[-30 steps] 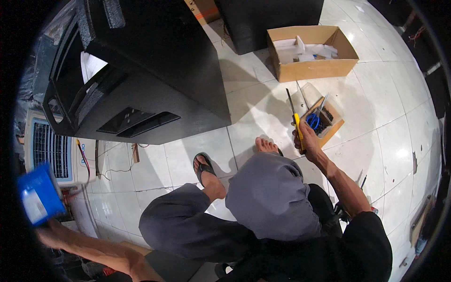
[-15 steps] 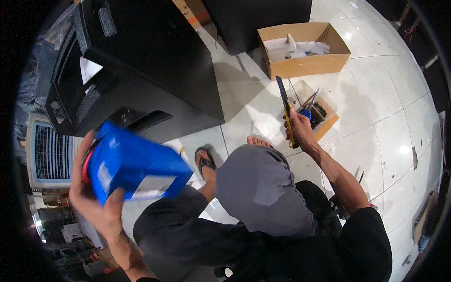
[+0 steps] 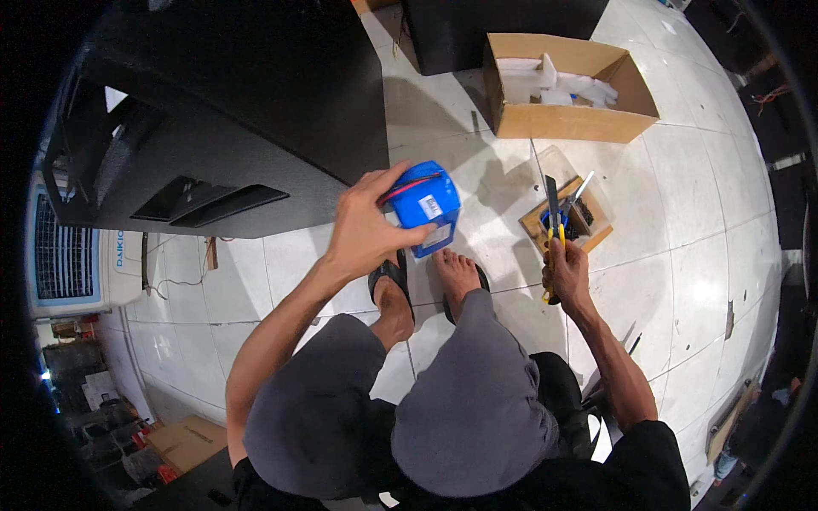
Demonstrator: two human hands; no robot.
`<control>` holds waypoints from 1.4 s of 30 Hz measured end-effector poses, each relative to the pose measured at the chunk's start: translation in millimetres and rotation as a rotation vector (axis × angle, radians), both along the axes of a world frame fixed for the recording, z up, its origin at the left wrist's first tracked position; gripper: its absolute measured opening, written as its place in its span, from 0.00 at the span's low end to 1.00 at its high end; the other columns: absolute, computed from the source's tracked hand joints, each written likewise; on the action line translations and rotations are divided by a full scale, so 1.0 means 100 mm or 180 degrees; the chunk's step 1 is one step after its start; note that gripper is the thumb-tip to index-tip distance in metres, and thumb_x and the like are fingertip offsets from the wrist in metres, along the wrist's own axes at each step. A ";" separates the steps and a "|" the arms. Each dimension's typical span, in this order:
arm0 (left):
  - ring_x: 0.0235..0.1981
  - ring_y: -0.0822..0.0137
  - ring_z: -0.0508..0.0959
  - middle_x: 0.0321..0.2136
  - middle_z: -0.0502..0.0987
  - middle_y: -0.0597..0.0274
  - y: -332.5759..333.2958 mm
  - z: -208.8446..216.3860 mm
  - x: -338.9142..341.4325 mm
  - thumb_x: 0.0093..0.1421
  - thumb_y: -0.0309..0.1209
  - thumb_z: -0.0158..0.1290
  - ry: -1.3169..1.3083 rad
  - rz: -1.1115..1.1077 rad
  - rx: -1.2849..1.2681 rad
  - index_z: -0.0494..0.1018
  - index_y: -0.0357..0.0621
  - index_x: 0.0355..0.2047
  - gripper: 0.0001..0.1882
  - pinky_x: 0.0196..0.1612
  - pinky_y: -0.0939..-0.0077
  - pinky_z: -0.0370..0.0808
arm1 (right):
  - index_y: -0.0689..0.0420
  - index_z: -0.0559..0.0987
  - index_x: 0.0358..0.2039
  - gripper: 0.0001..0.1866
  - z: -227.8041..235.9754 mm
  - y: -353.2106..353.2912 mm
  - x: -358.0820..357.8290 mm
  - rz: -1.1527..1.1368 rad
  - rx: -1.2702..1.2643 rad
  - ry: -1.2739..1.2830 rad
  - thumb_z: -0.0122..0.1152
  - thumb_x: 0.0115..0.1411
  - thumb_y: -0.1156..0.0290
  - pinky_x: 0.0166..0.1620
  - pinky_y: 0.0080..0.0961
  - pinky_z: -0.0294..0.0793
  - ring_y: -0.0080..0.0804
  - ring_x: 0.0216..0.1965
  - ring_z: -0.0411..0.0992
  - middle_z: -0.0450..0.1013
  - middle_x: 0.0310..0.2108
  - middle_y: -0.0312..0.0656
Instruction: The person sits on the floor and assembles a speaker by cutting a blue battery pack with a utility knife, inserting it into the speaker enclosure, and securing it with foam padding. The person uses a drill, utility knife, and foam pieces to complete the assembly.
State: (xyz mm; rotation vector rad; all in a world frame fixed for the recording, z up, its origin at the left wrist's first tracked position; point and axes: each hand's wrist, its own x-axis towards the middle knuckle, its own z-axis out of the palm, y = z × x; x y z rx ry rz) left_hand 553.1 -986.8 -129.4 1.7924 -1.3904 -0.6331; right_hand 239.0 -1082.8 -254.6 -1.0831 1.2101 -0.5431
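Note:
My left hand (image 3: 358,217) grips a blue-wrapped battery pack (image 3: 436,198) with white labels and red and black wires along its top edge. The pack is off the floor, above my feet. To the right, my right hand (image 3: 567,272) is closed around the yellow and black handle of a snap-off utility knife (image 3: 554,203), its dark blade pointing up and away from me. Behind the knife, a parts tray (image 3: 607,217) with compartments holds small dark screws, scissors and something blue; the hand and knife partly cover it.
A large black cabinet (image 3: 256,111) with a recessed slot stands at left. An open cardboard box (image 3: 571,128) with white foam pieces sits at the far right, beside another black cabinet (image 3: 503,34). A white slatted unit (image 3: 72,247) is at the left edge; a cable (image 3: 175,281) lies on the tiles.
My left hand has carried the battery pack from the left toward the middle, farther from me. The knife in my right hand has shifted slightly right and downward in view. My knees have parted.

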 end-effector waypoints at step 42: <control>0.58 0.51 0.68 0.55 0.69 0.50 -0.51 -1.61 -0.25 0.41 0.32 0.64 -0.0321 -0.0893 0.0724 0.64 0.41 0.59 0.42 0.61 0.61 0.67 | 0.51 0.67 0.63 0.28 -0.10 0.26 0.36 0.2146 -0.2871 0.2187 0.60 0.62 0.66 0.24 0.32 0.76 0.37 0.27 0.75 0.70 0.39 0.45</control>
